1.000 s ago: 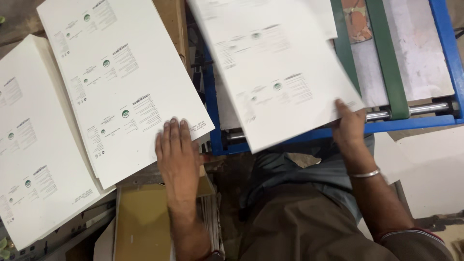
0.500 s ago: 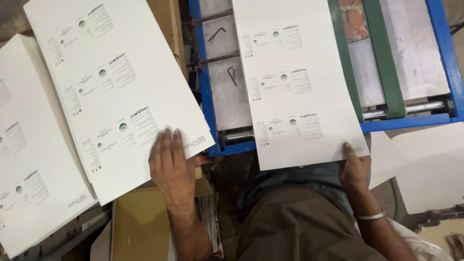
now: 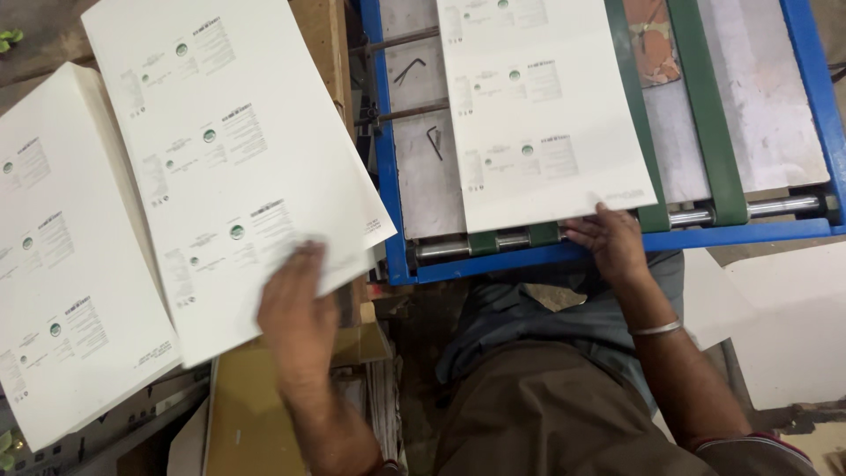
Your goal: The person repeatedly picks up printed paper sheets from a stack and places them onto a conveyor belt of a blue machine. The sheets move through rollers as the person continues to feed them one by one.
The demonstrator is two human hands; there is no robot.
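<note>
At centre right, a printed sheet [image 3: 542, 115] lies on the blue feed table [image 3: 617, 251]; the right hand [image 3: 608, 242] touches its lower edge, fingers loosely curled. At lower left, the left hand [image 3: 295, 317], blurred, lies open and flat on the stack [image 3: 238, 167].

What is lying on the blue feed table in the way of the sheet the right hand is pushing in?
Nothing blocks the sheet itself. Two small bent metal keys lie on the bare plate beside its left edge, apart from it. The right hand touches its near edge.
</note>
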